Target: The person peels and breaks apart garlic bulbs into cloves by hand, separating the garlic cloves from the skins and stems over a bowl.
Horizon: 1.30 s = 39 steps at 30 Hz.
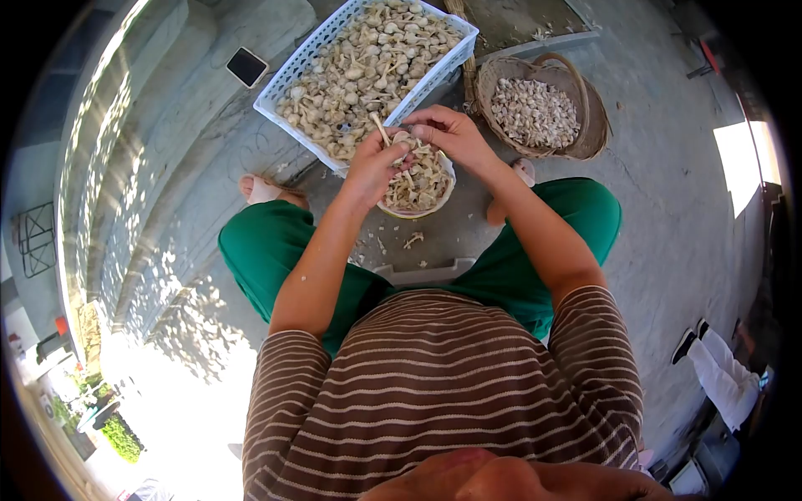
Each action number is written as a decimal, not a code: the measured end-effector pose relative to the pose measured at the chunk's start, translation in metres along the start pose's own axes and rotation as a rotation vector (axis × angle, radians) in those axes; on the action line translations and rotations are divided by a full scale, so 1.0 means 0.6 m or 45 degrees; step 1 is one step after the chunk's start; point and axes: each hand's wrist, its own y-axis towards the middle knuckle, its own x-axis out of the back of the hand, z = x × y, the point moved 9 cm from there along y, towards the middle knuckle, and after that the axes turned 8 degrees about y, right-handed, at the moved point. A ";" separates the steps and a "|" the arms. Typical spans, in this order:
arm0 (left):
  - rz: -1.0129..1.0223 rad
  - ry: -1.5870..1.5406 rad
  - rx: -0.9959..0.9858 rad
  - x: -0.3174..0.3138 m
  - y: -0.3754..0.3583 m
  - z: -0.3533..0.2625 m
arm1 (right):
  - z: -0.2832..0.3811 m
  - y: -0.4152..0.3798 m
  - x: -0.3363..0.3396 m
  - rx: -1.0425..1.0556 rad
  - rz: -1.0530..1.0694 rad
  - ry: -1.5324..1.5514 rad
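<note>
My left hand [373,170] is closed around a garlic bulb [399,139], whose pale dry stem [379,127] sticks up past my fingers. Close beside it, my right hand [455,138] has its thumb and fingers bent together at the bulb. What lies between those right fingertips is too small to make out. Both hands are above a round, light-rimmed bowl [451,190] full of papery garlic skins and stems [418,185]. Just beyond them stands a white plastic crate [294,134] heaped with whole garlic bulbs [368,63].
To the right of the crate is a wicker basket [595,125] with a handle, holding separated garlic cloves [535,113]. A phone [247,67] lies left of the crate. Skin scraps [413,240] litter the concrete floor between my feet. Another person's legs [720,376] show at far right.
</note>
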 end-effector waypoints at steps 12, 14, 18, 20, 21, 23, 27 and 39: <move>-0.121 0.833 -0.324 0.018 -0.002 -0.040 | 0.039 0.001 -0.044 0.168 0.138 -0.367; -0.078 0.780 -0.305 0.014 -0.004 -0.038 | 0.031 0.001 -0.044 0.048 0.141 -0.299; 0.017 0.461 -0.200 0.008 -0.010 -0.028 | 0.049 -0.005 -0.057 0.046 0.122 -0.425; 0.034 0.413 -0.186 0.010 -0.010 -0.021 | 0.048 -0.007 -0.060 0.066 0.108 -0.418; 0.052 0.367 -0.176 0.009 -0.009 -0.019 | 0.044 -0.008 -0.060 0.067 0.098 -0.433; 0.072 0.348 -0.161 0.008 -0.010 -0.015 | 0.031 -0.010 -0.062 0.065 0.087 -0.445; 0.056 0.368 -0.094 0.001 -0.015 -0.010 | 0.041 -0.016 -0.061 0.250 0.022 -0.545; 0.054 0.398 -0.122 0.003 -0.010 -0.008 | 0.023 -0.020 -0.050 0.061 -0.126 -0.294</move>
